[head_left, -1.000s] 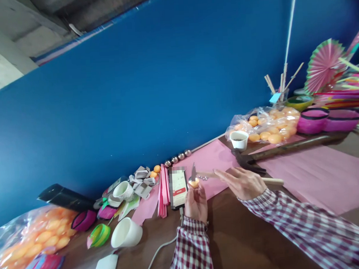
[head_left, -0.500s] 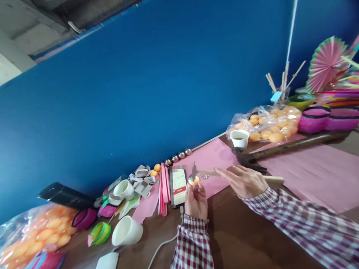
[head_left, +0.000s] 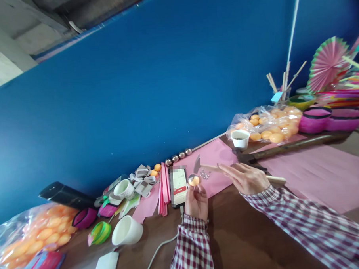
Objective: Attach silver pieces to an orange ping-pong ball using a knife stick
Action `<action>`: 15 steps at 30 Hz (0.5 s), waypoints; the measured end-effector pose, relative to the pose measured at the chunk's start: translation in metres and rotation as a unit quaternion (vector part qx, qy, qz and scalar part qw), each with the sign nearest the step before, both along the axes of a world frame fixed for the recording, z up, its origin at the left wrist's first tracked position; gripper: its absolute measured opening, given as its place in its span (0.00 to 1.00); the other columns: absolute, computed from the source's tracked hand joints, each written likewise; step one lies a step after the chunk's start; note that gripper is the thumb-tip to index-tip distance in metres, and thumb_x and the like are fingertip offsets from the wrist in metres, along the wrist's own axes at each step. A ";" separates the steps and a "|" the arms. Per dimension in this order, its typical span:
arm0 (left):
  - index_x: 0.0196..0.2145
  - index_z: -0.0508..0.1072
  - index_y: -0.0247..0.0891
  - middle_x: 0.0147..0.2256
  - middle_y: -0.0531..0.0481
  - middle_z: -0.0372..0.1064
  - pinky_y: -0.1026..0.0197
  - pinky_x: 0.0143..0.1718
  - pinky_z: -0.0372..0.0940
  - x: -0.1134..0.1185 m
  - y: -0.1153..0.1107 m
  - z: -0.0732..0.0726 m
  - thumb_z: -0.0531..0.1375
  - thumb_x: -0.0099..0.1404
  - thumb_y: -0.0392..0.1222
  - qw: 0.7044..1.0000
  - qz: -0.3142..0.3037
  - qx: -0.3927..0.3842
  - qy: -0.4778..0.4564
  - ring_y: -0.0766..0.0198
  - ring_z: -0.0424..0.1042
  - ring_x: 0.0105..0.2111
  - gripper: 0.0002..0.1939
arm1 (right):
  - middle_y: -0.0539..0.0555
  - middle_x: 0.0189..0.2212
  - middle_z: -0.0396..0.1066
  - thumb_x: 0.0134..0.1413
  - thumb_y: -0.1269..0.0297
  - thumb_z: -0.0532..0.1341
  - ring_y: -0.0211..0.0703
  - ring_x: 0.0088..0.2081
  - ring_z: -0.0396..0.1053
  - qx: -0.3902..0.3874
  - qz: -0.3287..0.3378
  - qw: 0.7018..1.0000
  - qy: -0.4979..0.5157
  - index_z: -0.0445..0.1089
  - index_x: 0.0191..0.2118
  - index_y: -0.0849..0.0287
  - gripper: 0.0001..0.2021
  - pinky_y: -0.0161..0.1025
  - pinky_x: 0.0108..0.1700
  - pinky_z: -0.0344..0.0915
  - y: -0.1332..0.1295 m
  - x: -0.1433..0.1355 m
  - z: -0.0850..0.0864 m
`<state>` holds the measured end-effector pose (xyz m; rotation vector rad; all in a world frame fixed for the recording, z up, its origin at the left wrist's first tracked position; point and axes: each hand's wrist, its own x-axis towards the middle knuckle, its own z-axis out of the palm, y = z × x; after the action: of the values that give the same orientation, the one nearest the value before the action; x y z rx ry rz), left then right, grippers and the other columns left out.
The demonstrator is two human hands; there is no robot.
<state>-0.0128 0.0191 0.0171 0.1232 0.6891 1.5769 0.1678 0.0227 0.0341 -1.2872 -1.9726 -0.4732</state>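
My left hand [head_left: 196, 200] pinches an orange ball [head_left: 194, 181] in its fingertips; the ball's upper part is covered with silvery pieces. My right hand [head_left: 243, 178] is closed around the wooden handle of a small hammer [head_left: 209, 166]. The hammer's metal head is raised just above and to the right of the ball, apart from it. Beside the ball, a small heap of shiny silver studs [head_left: 204, 174] lies on pink paper [head_left: 218, 158]. Behind it, several silver-covered balls [head_left: 182, 154] stand in a row along the wall.
A phone [head_left: 179, 186] lies left of the ball, beside pink strips [head_left: 163, 190]. A larger hammer [head_left: 287, 147] rests at right, near a white cup [head_left: 240, 139] and a bag of orange balls [head_left: 268, 124]. Another white cup [head_left: 127, 230] and ball bag [head_left: 38, 232] are at left.
The hammer head has lifted off the ball, up and slightly right, as my right hand tilted. My left hand keeps the ball in nearly the same place.
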 end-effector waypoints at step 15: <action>0.31 0.71 0.35 0.33 0.49 0.71 0.65 0.38 0.66 -0.001 0.003 -0.013 0.58 0.56 0.30 0.999 0.029 0.040 0.021 0.69 0.71 0.33 0.05 | 0.51 0.26 0.70 0.56 0.66 0.52 0.35 0.28 0.64 0.001 0.016 0.999 -0.028 0.61 0.53 0.51 0.18 0.32 0.30 0.55 0.000 -0.002 -0.004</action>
<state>-0.0142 0.0217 0.0046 0.1979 0.6677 1.6632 0.1661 0.0223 0.0302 -1.2515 -2.0347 -0.5003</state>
